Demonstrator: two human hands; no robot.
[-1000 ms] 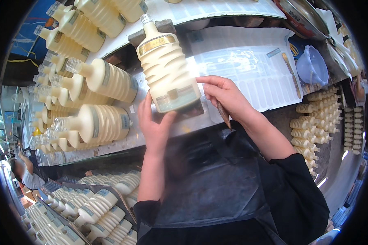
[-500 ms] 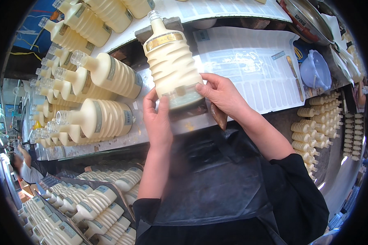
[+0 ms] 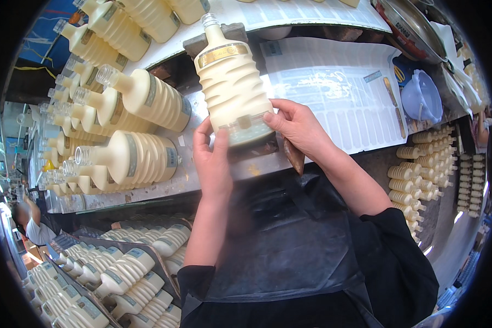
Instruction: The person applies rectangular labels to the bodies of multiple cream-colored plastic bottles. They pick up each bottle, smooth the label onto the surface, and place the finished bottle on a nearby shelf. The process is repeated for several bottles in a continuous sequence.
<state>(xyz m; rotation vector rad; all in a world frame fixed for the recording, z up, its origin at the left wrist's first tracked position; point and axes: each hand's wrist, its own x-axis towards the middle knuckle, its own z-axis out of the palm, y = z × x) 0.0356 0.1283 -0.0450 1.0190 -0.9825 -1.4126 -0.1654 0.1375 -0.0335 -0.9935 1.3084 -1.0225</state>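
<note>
A cream-coloured ribbed bottle (image 3: 232, 90) with a clear glass neck and a gold band at its shoulder lies back on a dark block (image 3: 194, 46), its neck pointing away from me. A translucent label strip (image 3: 245, 124) with a small greyish patch runs round its lower end. My left hand (image 3: 213, 150) grips the left side near the base, thumb on the strip. From the right, my right hand (image 3: 295, 124) holds the same end, its thumb pressing the strip's edge. A brown pointed piece (image 3: 293, 157) sticks out below my right hand; whether I hold it cannot be seen.
Similar bottles (image 3: 142, 158) crowd the table's left side. On the right lie a translucent label sheet (image 3: 333, 104) and a narrow knife-like tool (image 3: 394, 106), beside a lilac bucket (image 3: 421, 95). More bottles fill racks (image 3: 126, 273) at lower left and rows (image 3: 413, 175) at right.
</note>
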